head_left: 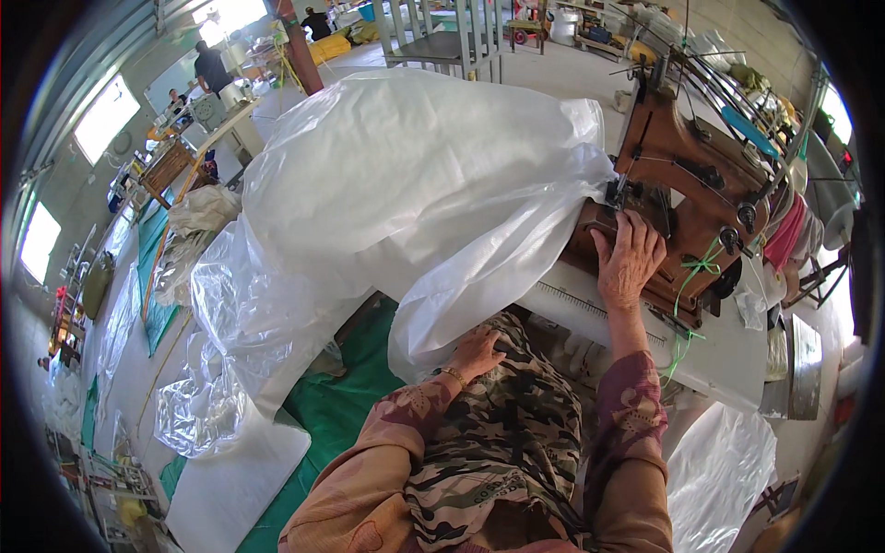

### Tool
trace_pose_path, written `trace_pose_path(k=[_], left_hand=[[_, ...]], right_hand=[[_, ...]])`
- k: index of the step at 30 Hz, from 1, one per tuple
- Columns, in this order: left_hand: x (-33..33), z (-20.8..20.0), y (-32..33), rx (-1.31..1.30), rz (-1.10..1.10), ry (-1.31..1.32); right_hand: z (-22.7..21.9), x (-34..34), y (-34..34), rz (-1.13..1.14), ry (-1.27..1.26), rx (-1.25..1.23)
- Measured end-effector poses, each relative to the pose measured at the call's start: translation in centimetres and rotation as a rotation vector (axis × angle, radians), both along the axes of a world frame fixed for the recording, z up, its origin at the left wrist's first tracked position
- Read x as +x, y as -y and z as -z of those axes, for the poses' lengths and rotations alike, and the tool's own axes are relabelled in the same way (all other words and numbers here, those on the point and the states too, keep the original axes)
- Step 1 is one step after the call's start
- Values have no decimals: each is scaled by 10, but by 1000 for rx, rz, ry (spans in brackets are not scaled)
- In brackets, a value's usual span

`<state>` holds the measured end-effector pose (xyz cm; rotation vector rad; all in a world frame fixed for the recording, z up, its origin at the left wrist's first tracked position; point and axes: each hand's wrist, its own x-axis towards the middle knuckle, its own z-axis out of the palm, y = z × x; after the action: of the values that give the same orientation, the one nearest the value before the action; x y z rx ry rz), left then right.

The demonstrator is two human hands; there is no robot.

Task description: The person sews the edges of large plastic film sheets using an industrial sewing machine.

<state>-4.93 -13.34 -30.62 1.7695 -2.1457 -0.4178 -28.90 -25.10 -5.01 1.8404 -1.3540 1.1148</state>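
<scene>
A brown industrial sewing machine [687,170] stands on the white table at the right. My right hand [632,256] lies on its bed just in front of the needle area, thumb apart from the fingers, which reach toward the presser foot. A large translucent white plastic sheet or bag [415,175] spreads across the table, its gathered right end close to the needle. One fold hangs over the front edge toward my lap. My left hand [477,353] rests beside that fold on the camouflage apron [498,433], fingers loosely laid out and holding nothing I can see.
A printed ruler strip [590,304] runs along the table's front edge. Green thread [702,263] is tied on the machine. Clear plastic [217,396] drapes off the left side above green cloth [341,396]. A grey chair [442,41] stands beyond; a person [210,69] is far left.
</scene>
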Motion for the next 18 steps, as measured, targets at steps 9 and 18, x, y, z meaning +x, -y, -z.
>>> trace_pose_path(k=[9, 18], left_hand=[[-1, -6, -3, 56, -6, -9], [-2, -2, -2, 115, -15, 4]], right_hand=[[0, -3, -3, 28, -21, -4], [4, -4, 0, 46, -35, -2]])
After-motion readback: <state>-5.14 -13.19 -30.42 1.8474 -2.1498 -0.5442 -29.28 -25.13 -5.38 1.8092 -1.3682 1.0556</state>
